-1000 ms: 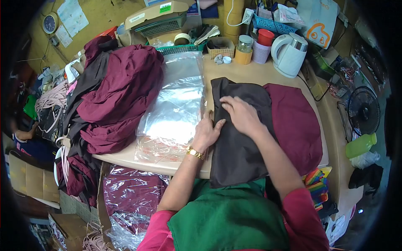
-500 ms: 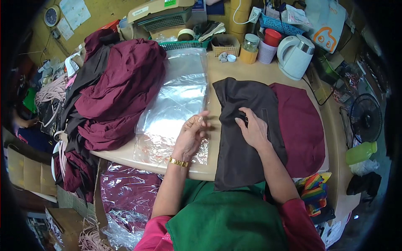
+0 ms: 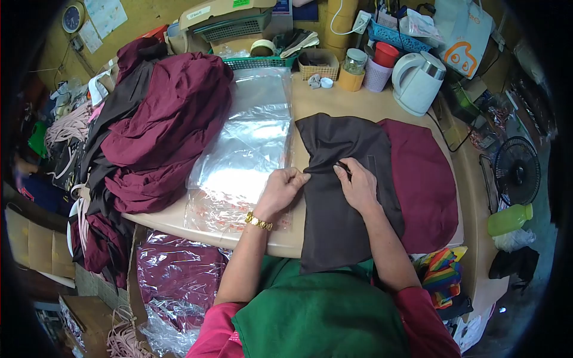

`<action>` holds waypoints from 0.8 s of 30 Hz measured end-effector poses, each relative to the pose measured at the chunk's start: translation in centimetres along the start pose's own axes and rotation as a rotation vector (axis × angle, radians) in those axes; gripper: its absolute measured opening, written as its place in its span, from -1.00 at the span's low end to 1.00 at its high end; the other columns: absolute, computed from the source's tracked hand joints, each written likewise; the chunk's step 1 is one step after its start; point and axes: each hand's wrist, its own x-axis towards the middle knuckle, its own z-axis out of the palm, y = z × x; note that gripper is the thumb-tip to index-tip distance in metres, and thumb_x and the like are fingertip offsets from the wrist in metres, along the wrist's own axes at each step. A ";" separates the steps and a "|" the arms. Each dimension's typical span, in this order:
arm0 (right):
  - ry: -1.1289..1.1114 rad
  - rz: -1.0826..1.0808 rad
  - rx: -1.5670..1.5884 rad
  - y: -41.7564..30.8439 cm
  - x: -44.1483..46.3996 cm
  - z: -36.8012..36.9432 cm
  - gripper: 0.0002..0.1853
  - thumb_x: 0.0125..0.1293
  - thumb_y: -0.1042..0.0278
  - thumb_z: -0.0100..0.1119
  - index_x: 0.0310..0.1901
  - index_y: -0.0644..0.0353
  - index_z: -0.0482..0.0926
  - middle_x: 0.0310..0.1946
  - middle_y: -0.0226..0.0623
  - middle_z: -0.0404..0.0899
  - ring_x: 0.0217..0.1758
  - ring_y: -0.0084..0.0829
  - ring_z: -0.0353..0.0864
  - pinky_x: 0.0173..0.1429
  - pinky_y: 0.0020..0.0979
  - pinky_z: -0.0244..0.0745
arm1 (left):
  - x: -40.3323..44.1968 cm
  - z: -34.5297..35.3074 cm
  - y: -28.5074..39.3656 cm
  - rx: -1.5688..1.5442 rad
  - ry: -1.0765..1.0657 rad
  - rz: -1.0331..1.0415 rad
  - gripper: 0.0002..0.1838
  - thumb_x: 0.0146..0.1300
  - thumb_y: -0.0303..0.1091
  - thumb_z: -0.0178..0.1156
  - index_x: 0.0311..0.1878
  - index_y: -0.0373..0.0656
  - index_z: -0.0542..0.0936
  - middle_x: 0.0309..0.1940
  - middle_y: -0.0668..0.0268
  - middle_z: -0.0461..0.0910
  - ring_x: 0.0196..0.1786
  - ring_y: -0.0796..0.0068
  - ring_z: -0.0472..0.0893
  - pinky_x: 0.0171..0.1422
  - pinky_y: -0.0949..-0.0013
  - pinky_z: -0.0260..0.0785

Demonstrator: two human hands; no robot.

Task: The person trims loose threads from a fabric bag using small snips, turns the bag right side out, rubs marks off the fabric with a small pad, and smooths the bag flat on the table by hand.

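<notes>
A folded cloth piece, dark brown (image 3: 352, 232) with a maroon part (image 3: 424, 185) on its right, lies on the table before me. My left hand (image 3: 282, 190), with a gold watch band on its wrist, pinches the dark cloth's left edge. My right hand (image 3: 360, 186) rests on the dark part, thumb and fingertips pinching a small fold of it. Small creases run between the two hands. Just left of my left hand lie clear plastic bags (image 3: 256, 143), partly beneath that forearm.
A heap of maroon and dark cloth (image 3: 173, 113) covers the table's left side. Along the back stand a white kettle (image 3: 418, 83), a lidded jar (image 3: 352, 68) and baskets. A fan (image 3: 518, 170) and a green bottle (image 3: 509, 220) are at right. Below the front edge sit plastic-wrapped maroon packs (image 3: 179, 268).
My left hand has moved right, from above the plastic bags onto the dark cloth's edge, and closed on it. My right hand's fingers have drawn together on the cloth.
</notes>
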 end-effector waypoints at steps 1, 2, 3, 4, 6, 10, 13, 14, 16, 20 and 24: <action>0.027 -0.012 0.018 0.1 -0.1 0.1 -0.71 0.47 0.08 0.15 -0.03 0.14 0.58 -0.18 -0.18 0.69 -0.15 -0.05 0.69 -0.07 -0.12 0.53 | -0.1 0.1 -0.8 -0.003 -0.002 -0.001 -0.65 0.39 -0.23 0.29 -0.43 -0.32 0.59 -0.64 0.26 0.47 -0.49 0.64 0.41 -0.36 0.37 0.31; 0.025 -0.013 0.016 0.0 0.0 0.0 -0.71 0.47 0.08 0.15 -0.03 0.14 0.58 -0.18 -0.18 0.69 -0.15 -0.05 0.69 -0.07 -0.12 0.53 | -0.3 0.1 -1.6 -0.214 0.015 0.004 -0.71 0.43 -0.26 0.24 -0.38 -0.25 0.61 -0.59 0.41 0.50 -0.45 0.69 0.42 -0.32 0.42 0.31; 0.009 0.039 0.021 -0.3 0.1 -0.1 -0.71 0.47 0.09 0.14 0.01 0.12 0.57 -0.14 -0.17 0.69 -0.12 -0.05 0.70 -0.06 -0.12 0.53 | -0.5 0.0 -1.8 -0.423 0.032 0.010 -0.76 0.47 -0.28 0.19 -0.33 -0.18 0.63 -0.55 0.56 0.52 -0.41 0.74 0.43 -0.28 0.48 0.31; -0.007 0.090 0.026 -0.5 0.2 -0.2 -0.71 0.48 0.09 0.13 0.04 0.11 0.56 -0.11 -0.15 0.69 -0.09 -0.05 0.70 -0.04 -0.11 0.53 | -0.5 -0.1 -2.0 -0.433 0.059 0.026 -0.78 0.50 -0.25 0.17 -0.29 -0.12 0.64 -0.55 0.61 0.48 -0.48 0.81 0.34 -0.38 0.56 0.21; -0.018 0.077 0.014 -0.7 0.3 -0.3 -0.71 0.48 0.12 0.13 0.08 0.08 0.54 -0.11 -0.17 0.67 -0.12 -0.07 0.69 -0.04 -0.13 0.53 | -1.0 -0.5 -1.5 -0.499 0.055 -0.038 -0.76 0.49 -0.23 0.18 -0.31 -0.10 0.63 -0.54 0.64 0.47 -0.51 0.83 0.27 -0.43 0.60 0.11; -0.121 0.077 0.068 -1.1 1.0 -1.2 -0.71 0.45 0.23 0.16 0.14 0.05 0.57 -0.11 -0.17 0.61 -0.11 -0.13 0.66 -0.01 -0.23 0.52 | -1.4 -0.2 -0.4 -0.690 0.084 -0.075 -0.75 0.48 -0.17 0.20 -0.32 -0.06 0.63 -0.54 0.69 0.44 -0.58 0.88 0.12 -0.53 0.64 -0.12; -0.120 0.066 0.051 -4.3 1.1 -3.0 -0.71 0.39 0.36 0.21 0.12 0.06 0.63 -0.18 -0.23 0.53 -0.18 -0.25 0.63 -0.07 -0.30 0.51 | -1.1 -0.4 -1.1 -0.772 0.076 -0.107 -0.76 0.47 -0.15 0.22 -0.29 -0.06 0.63 -0.54 0.65 0.47 -0.59 0.87 0.16 -0.52 0.64 -0.07; -0.076 0.004 0.064 -5.3 1.0 -3.1 -0.72 0.34 0.40 0.26 0.08 0.05 0.68 -0.25 -0.27 0.49 -0.26 -0.30 0.61 -0.12 -0.32 0.50 | -1.1 -0.3 -1.1 -0.775 0.081 -0.105 -0.76 0.47 -0.15 0.22 -0.29 -0.06 0.63 -0.54 0.65 0.47 -0.59 0.87 0.16 -0.52 0.64 -0.07; -0.090 -0.075 0.019 -6.8 1.0 -3.2 -0.73 0.33 0.36 0.27 0.06 0.00 0.69 -0.25 -0.30 0.49 -0.27 -0.28 0.62 -0.13 -0.27 0.51 | -1.2 -0.1 -0.3 -0.827 0.098 -0.078 -0.76 0.46 -0.14 0.23 -0.27 -0.07 0.62 -0.53 0.63 0.50 -0.59 0.86 0.19 -0.53 0.65 -0.06; -0.105 -0.292 -0.115 -8.5 1.5 -2.6 -0.76 0.26 0.35 0.30 -0.03 0.01 0.71 -0.30 -0.34 0.46 -0.34 -0.27 0.59 -0.22 -0.24 0.49 | -0.9 0.0 -0.8 -0.829 0.113 -0.054 -0.76 0.46 -0.15 0.23 -0.28 -0.07 0.62 -0.52 0.62 0.52 -0.57 0.86 0.23 -0.51 0.65 -0.03; -0.119 -0.429 -0.245 -9.2 2.2 -2.2 -0.82 0.19 0.39 0.32 -0.15 0.06 0.72 -0.34 -0.31 0.43 -0.37 -0.32 0.60 -0.26 -0.24 0.42 | -0.9 -0.2 -0.7 -0.848 0.085 -0.051 -0.77 0.47 -0.17 0.23 -0.28 -0.08 0.62 -0.52 0.61 0.51 -0.55 0.85 0.26 -0.49 0.65 0.01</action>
